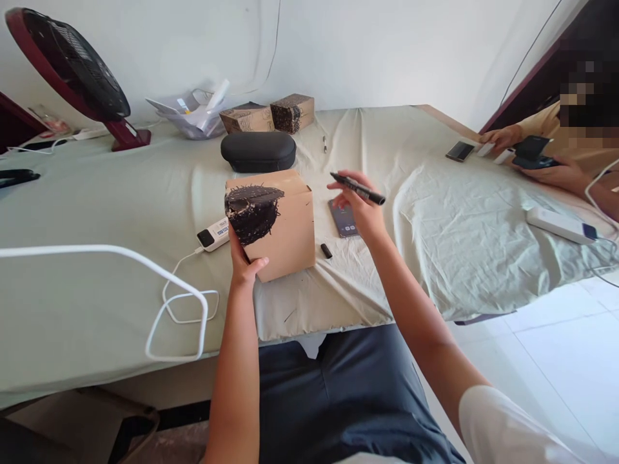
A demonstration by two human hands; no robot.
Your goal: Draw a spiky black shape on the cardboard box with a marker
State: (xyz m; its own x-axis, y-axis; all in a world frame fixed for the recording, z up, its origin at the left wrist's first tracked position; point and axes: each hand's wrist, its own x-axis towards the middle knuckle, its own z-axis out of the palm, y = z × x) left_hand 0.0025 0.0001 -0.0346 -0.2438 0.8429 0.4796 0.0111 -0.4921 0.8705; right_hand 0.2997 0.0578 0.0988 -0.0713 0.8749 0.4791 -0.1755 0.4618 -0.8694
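Observation:
My left hand (245,264) grips the near left corner of a brown cardboard box (293,232), its thumb on the near face and the other fingers partly hidden. Black scribbled ink (256,216) covers the box's left part, over the top edge and down the side. In my right hand (360,200) is a black marker (358,187), uncapped, its tip pointing left, held above the table away from the box. A black marker cap (326,251) lies right of the box. Beneath my right hand rests a dark smartphone (344,219).
Behind the box are a black zip case (258,152), two ink-marked boxes (293,113) and a plastic basket (193,122). A fan (77,64) stands at left. White power banks (213,235) and cables lie about. At right, another person's hands (565,173) hold a dark device.

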